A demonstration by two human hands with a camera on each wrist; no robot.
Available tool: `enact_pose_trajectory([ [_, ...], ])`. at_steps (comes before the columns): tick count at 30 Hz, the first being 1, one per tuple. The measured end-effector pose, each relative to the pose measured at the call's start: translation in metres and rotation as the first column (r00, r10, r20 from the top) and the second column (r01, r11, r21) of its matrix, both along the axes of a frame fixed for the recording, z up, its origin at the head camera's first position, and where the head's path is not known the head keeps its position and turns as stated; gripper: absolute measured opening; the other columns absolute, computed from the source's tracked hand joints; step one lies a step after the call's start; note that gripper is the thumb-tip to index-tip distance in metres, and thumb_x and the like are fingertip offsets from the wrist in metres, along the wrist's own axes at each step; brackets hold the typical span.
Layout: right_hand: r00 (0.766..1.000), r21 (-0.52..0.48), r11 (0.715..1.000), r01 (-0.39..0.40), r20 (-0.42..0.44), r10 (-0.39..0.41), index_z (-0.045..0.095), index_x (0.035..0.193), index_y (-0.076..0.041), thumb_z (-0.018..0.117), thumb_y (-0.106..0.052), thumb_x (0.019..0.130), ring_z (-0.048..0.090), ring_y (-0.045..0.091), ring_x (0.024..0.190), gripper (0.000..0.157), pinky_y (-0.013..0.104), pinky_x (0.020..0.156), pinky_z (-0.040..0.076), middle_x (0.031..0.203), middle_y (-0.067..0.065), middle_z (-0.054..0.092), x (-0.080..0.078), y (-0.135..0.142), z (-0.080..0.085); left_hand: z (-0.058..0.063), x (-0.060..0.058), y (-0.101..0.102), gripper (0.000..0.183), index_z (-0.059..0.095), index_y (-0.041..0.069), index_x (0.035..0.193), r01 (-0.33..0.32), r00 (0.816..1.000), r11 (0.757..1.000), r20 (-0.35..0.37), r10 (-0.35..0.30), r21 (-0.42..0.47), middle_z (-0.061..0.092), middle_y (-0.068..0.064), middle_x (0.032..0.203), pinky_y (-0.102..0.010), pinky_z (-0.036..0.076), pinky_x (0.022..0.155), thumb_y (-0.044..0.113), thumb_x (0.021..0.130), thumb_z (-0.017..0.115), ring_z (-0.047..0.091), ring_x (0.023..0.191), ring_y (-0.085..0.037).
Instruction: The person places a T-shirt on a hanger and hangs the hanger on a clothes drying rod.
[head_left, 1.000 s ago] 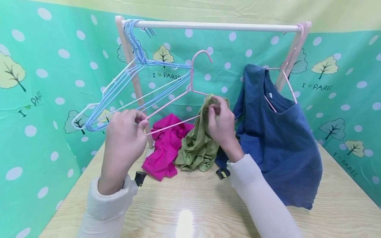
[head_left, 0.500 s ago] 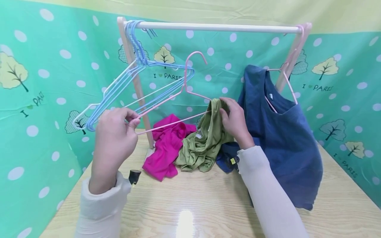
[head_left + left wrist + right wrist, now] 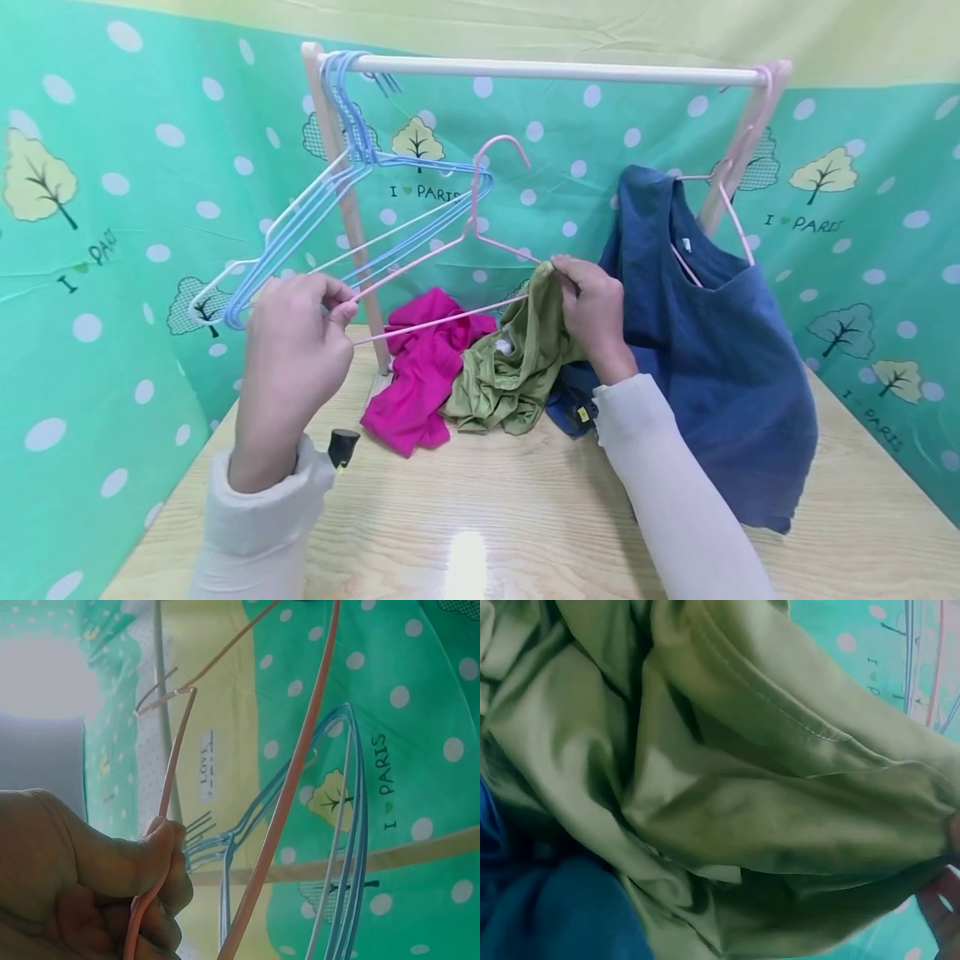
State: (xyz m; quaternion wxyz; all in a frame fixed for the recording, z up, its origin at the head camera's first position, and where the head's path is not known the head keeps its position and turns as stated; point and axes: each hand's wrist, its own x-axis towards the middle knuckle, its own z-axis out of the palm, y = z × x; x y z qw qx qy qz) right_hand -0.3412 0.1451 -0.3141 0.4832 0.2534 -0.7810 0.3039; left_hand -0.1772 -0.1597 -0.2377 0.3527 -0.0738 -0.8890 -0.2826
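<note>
In the head view, my left hand (image 3: 296,333) pinches the left end of a pink wire hanger (image 3: 476,187), held in mid-air with its hook up. The left wrist view shows thumb and fingers gripping the hanger's bent wire (image 3: 174,757). An olive-green garment (image 3: 491,383) covers the hanger's right end. My right hand (image 3: 595,304) pinches its top edge there; the rest hangs down in folds to the table. Stretched green cloth (image 3: 780,810) fills most of the right wrist view, with only fingertips visible at its right edge.
Blue hangers and a white one (image 3: 300,212) hang at the left of the rack's rail (image 3: 555,71). A blue top (image 3: 720,375) hangs at right on a pink hanger. A magenta garment (image 3: 420,379) lies on the table (image 3: 465,500), left of the green one. Darker blue cloth lies behind my right wrist.
My right hand has moved rightward, drawing the green garment's top edge along the hanger's right end. The left hand has shifted slightly left with the hanger.
</note>
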Motion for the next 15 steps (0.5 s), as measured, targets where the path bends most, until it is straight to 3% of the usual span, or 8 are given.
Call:
enact_pose_trajectory([
  [5, 0.999, -0.075, 0.997, 0.007, -0.05, -0.011, 0.076, 0.107, 0.006, 0.066, -0.004, 0.099, 0.07, 0.037, 0.104, 0.016, 0.046, 0.092, 0.057, 0.106, 0.022, 0.074, 0.008, -0.01, -0.005, -0.003, -0.003, 0.009, 0.005, 0.069, -0.006, 0.091, 0.019, 1.0, 1.0, 0.016, -0.019, -0.008, 0.068, -0.018, 0.086, -0.047, 0.041, 0.076, -0.008, 0.092, 0.065, 0.052, 0.086, -0.036],
  [10, 0.998, -0.185, 0.983, -0.008, -0.059, -0.003, 0.072, 0.104, 0.007, 0.064, -0.005, 0.101, 0.069, 0.035, 0.084, 0.014, 0.044, 0.074, 0.058, 0.095, 0.022, 0.071, 0.02, -0.03, -0.009, -0.007, -0.006, 0.018, 0.004, 0.069, -0.006, 0.093, 0.021, 1.0, 1.0, 0.011, -0.021, 0.006, 0.068, -0.017, 0.089, -0.044, 0.038, 0.076, -0.007, 0.092, 0.065, 0.048, 0.083, -0.034],
  [15, 0.997, -0.153, 0.986, -0.06, -0.05, 0.053, 0.068, 0.104, 0.007, 0.06, -0.004, 0.103, 0.066, 0.032, 0.079, 0.014, 0.041, 0.069, 0.057, 0.093, 0.021, 0.067, 0.03, -0.048, -0.012, -0.009, -0.007, 0.02, 0.004, 0.069, -0.005, 0.092, 0.023, 1.0, 1.0, 0.006, -0.024, 0.006, 0.068, -0.017, 0.089, -0.043, 0.037, 0.075, -0.007, 0.092, 0.065, 0.048, 0.082, -0.033],
])
